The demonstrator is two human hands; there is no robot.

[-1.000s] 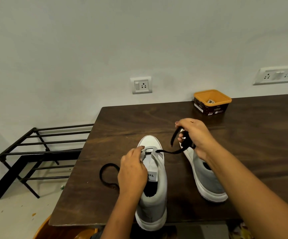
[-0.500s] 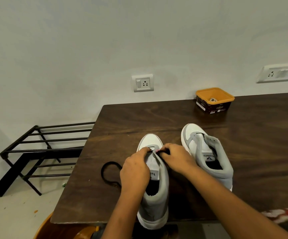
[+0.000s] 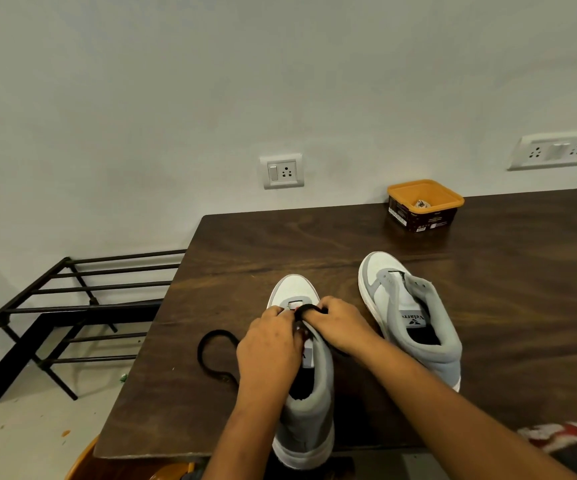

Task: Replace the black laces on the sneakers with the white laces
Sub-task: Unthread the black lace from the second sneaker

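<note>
Moved: right hand (image 3: 340,323) came down from beside the far sneaker (image 3: 415,317) to the near sneaker (image 3: 304,420), opposite the left hand (image 3: 269,341).
Grip: right pinches the black lace (image 3: 309,308); left pinches the eyelet flap.
Lace: crosses the front eyelets, slack trailing toward the table's (image 3: 488,306) left edge.
Relation: lace lies crosswise between the hands; right hand nearer, so the next pull likely goes rightward.
</note>
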